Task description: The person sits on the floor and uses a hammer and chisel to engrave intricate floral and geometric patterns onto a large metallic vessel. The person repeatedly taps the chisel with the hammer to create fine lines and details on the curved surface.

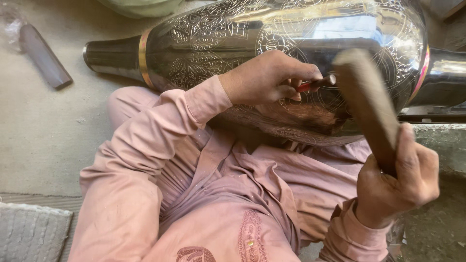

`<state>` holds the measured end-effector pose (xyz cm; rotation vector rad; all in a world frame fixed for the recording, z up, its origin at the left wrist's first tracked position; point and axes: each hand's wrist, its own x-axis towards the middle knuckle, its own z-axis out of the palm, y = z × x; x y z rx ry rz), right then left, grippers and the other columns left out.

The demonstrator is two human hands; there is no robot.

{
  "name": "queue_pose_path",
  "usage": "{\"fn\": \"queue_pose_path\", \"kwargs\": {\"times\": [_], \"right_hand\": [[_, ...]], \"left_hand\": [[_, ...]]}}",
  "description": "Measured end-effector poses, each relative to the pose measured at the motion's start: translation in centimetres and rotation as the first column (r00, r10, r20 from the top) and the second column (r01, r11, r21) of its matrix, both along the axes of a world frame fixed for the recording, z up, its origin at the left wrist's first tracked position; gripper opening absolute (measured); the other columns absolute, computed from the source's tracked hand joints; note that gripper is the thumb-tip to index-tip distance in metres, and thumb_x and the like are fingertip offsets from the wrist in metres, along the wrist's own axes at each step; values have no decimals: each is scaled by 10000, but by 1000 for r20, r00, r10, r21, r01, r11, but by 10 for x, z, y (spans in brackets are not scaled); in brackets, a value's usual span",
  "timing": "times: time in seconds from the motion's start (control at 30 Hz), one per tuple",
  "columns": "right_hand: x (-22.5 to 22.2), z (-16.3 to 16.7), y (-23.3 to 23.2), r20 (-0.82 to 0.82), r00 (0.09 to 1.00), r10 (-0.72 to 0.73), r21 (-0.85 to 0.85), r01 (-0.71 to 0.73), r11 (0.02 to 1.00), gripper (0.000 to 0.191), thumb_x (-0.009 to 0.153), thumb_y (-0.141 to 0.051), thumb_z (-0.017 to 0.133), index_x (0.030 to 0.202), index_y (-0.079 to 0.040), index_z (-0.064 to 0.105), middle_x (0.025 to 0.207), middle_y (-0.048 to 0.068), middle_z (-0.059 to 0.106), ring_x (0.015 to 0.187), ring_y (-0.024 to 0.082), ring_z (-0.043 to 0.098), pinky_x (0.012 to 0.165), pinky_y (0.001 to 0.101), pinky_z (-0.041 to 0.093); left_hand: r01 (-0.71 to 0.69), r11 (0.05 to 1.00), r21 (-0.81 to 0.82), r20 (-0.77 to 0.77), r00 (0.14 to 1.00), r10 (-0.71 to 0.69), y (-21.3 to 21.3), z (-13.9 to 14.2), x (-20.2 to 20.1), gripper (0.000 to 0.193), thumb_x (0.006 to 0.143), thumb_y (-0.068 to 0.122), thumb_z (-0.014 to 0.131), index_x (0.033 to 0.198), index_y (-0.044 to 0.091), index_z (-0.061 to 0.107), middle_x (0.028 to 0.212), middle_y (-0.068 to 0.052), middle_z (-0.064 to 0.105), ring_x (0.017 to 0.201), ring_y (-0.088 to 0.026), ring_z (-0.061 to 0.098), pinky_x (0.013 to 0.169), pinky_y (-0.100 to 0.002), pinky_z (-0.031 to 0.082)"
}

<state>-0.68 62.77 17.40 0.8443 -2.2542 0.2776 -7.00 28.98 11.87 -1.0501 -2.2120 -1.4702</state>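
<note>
Vase (213, 34) lies across my lap, frame top: heavy, stiff, slick polished metal; cradle the belly. Left hand (264, 80) pinches chisel (315, 84) against it; right hand (403, 179) fists wooden mallet (366, 99), frame right.
</note>
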Motion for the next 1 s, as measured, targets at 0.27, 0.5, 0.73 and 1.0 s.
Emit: {"fn": "queue_pose_path", "kwargs": {"times": [0.27, 0.5, 0.73, 1.0], "right_hand": [[14, -36, -16, 20, 999, -47, -234, 51, 971, 621, 965, 250, 714, 1497, -65, 647, 936, 108, 678, 731, 180, 581, 598, 296, 434], [42, -73, -30, -71, 986, -150, -262, 127, 957, 673, 889, 206, 718, 1487, -38, 530, 1208, 263, 649, 1054, 361, 671, 890, 472, 541], [43, -112, -18, 67, 976, -205, -328, 216, 920, 721, 824, 249, 688, 1496, 9, 581, 1030, 156, 649, 857, 266, 616, 705, 391, 467], [46, -111, -9, 45, 965, -258, -305, 259, 917, 717, 844, 232, 764, 1499, 4, 582, 950, 104, 619, 800, 257, 588, 667, 367, 443]], "left_hand": [[146, 984, -104, -39, 988, -150, 4, 19, -6, 442, 792, 0, 804, 1196, 147, 705, 982, -29, 773, 853, -214, 736, 776, -392, 593], [271, 883, -382, 14, 958, -288, 4, 44, -11, 297, 815, 1, 745, 1076, 143, 745, 845, -80, 747, 756, -279, 700, 690, -440, 522], [306, 827, -472, 8, 939, -343, 7, 57, -15, 234, 804, 23, 735, 988, 166, 765, 794, -71, 738, 733, -301, 692, 655, -472, 512], [331, 815, -477, 54, 936, -348, 5, 55, -13, 293, 779, -16, 724, 1005, 166, 762, 778, -56, 730, 717, -274, 694, 634, -453, 509]]}}
